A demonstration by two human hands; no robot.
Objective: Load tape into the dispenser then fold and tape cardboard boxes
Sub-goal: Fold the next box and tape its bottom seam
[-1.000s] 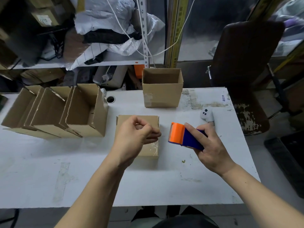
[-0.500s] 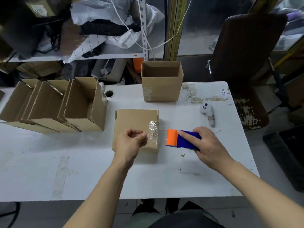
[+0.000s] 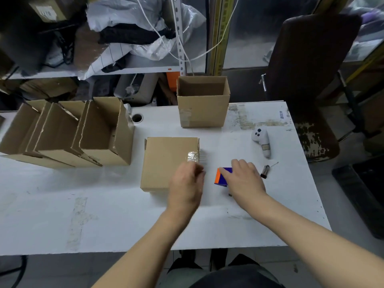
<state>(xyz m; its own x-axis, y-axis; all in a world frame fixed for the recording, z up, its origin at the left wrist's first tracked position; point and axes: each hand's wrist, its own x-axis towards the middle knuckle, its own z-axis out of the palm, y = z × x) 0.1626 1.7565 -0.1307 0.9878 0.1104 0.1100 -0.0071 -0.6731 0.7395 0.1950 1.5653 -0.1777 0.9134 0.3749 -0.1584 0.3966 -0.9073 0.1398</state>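
A closed cardboard box (image 3: pixel 166 163) lies flat on the white table (image 3: pixel 83 215), with a strip of clear tape (image 3: pixel 193 156) over its right edge. My left hand (image 3: pixel 187 185) hovers over the box's near right corner, blurred, fingers curled with nothing visible in them. Just right of the box, the orange and blue tape dispenser (image 3: pixel 222 176) rests on the table. My right hand (image 3: pixel 244 181) lies on top of it, fingers wrapped over its blue body.
Three open boxes (image 3: pixel 99 134) lie nested on their sides at the left. An upright open box (image 3: pixel 202 104) stands at the back. A white controller (image 3: pixel 261 141) and a small dark cylinder (image 3: pixel 265 172) lie at the right. A dark chair (image 3: pixel 311 80) stands beyond the table's right corner.
My right hand has lowered the dispenser from mid-air onto the table beside the box. My left hand has slid from the box's top toward its near right corner.
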